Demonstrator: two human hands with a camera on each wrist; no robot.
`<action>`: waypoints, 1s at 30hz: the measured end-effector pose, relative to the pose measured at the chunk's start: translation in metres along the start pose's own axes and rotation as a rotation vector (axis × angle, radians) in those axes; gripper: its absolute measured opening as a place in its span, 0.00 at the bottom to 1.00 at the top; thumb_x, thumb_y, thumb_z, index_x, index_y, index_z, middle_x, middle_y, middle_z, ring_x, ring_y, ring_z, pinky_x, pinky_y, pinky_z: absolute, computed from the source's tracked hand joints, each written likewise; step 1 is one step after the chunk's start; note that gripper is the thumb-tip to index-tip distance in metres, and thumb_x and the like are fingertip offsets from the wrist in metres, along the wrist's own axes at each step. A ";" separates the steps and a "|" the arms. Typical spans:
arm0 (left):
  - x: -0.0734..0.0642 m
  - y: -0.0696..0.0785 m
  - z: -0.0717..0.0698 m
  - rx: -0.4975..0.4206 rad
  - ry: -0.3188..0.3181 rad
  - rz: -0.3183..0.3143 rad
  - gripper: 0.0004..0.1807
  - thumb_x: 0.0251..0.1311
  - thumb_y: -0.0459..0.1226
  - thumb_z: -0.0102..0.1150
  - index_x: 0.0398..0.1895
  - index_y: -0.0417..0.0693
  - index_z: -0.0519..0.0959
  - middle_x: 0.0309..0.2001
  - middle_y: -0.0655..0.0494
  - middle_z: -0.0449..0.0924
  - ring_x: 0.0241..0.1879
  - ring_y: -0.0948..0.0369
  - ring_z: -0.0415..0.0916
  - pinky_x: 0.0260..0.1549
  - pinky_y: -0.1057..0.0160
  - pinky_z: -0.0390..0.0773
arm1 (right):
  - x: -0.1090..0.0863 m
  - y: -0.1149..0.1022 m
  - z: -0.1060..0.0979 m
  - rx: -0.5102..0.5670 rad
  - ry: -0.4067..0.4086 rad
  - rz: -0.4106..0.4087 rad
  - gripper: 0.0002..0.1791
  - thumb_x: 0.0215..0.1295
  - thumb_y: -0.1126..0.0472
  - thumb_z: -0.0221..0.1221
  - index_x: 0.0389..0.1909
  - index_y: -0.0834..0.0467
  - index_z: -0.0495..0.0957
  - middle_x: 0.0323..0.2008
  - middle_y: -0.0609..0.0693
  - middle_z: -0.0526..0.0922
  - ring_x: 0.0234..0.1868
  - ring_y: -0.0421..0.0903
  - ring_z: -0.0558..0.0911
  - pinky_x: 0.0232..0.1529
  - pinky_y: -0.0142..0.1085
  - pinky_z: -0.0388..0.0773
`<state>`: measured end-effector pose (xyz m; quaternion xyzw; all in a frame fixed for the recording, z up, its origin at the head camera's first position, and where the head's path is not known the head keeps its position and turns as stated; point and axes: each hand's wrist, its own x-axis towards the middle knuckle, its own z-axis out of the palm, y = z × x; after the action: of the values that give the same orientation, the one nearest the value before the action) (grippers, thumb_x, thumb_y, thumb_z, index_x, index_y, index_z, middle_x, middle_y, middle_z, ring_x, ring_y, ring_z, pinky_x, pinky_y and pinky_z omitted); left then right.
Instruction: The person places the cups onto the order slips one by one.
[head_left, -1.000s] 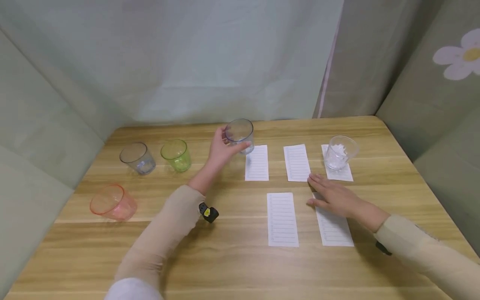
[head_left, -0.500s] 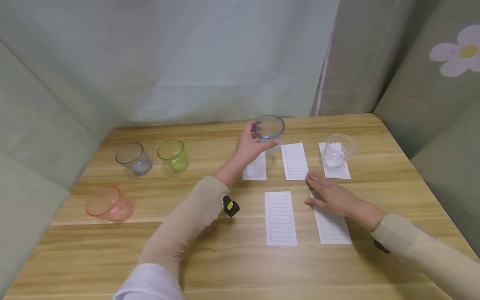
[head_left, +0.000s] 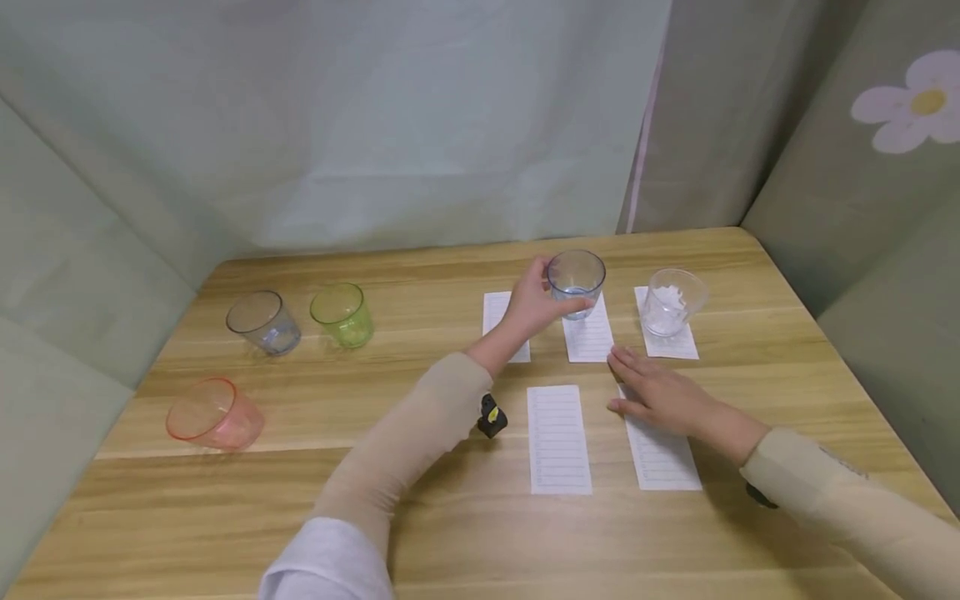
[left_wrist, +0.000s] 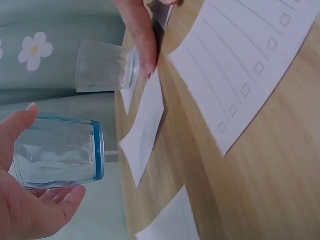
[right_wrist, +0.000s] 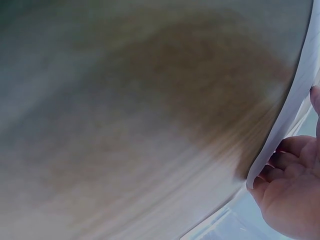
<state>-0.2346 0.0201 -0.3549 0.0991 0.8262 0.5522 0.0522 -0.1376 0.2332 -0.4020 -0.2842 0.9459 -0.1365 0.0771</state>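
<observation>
My left hand [head_left: 534, 307] grips a clear bluish drinking cup [head_left: 577, 287] over the middle sheet of lined paper [head_left: 588, 343] in the back row. In the left wrist view, thumb and fingers hold the cup [left_wrist: 60, 155] from opposite sides, apart from the table. My right hand [head_left: 663, 396] lies with straight fingers across the front right sheet [head_left: 667, 462], its fingertips by the middle back sheet's corner. The right wrist view shows that hand [right_wrist: 295, 185] beside a paper's edge. A clear cup [head_left: 693, 292] with white bits inside stands on the back right sheet [head_left: 675, 347].
At the left of the wooden table [head_left: 442, 517] stand a grey cup [head_left: 266, 325], a green cup [head_left: 343, 317] and a red cup [head_left: 221, 417]. The back left sheet [head_left: 495, 307] is partly behind my left hand. Another sheet [head_left: 558, 442] lies in front. Curtains surround the table.
My left hand has carried the bluish cup rightward, from beside the back left sheet to over the middle back one, and lately a little toward me. The right hand stays in place.
</observation>
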 end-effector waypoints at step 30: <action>0.005 -0.017 0.042 0.140 -0.061 0.035 0.44 0.45 0.41 0.74 0.64 0.38 0.61 0.59 0.44 0.71 0.59 0.52 0.69 0.59 0.58 0.71 | 0.004 -0.002 0.004 0.002 0.026 -0.014 0.40 0.64 0.47 0.58 0.67 0.70 0.59 0.69 0.66 0.58 0.69 0.64 0.58 0.67 0.55 0.58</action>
<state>-0.2329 0.0530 -0.3873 0.1338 0.8589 0.4906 0.0605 -0.1394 0.2287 -0.4056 -0.2888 0.9447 -0.1416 0.0639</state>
